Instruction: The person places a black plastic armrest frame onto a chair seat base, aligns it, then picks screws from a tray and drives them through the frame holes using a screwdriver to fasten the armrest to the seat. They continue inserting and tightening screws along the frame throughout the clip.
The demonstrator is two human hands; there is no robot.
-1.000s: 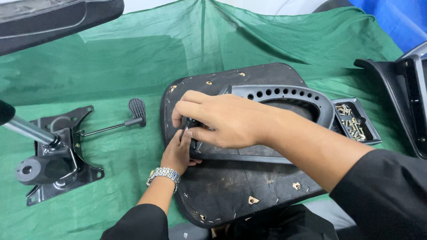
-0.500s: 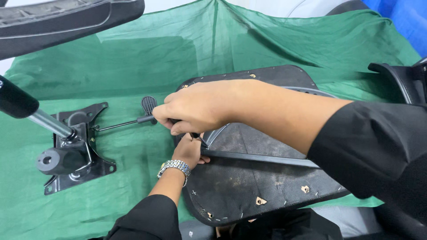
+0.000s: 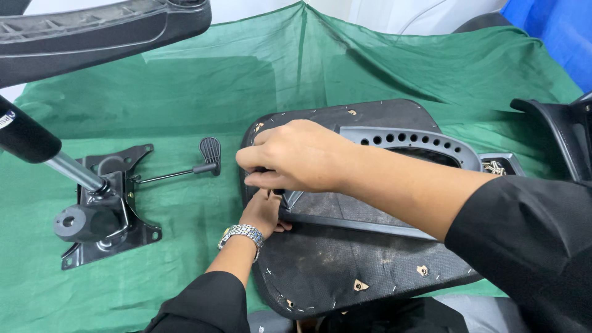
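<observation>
Green cloth (image 3: 185,92) spread over the work surface, wrinkled, with a pale wall behind and a blue sheet (image 3: 549,37) at the far right corner.

Left to right: a black chair arm (image 3: 92,31) juts across the top left. Below it, a gas cylinder (image 3: 43,151) stands tilted in a black tilt plate (image 3: 105,216), whose lever (image 3: 185,169) points right toward the seat.

Centre — the seat pan (image 3: 345,271), upside down, dark fabric stapled round its edge, threaded inserts showing near the front. On it lies a grey armrest bracket (image 3: 407,139) with a row of round holes. By judgement the pan is stiff and fairly heavy, the fabric rough enough not to slip; best held by its rim. The bracket looks like hard, light plastic — take it along its straight bar.

Left hand (image 3: 262,213), wristwatch on, lies at the pan's left edge under the other hand; fingers hidden, so I cannot tell whether it grips anything. Right hand (image 3: 296,157) is curled closed, fingertips pinching something small and dark at the bracket's left end — too hidden to name.

Right: a tray of screws (image 3: 496,165) just beside the bracket, then another black chair part (image 3: 555,135) at the frame edge.
</observation>
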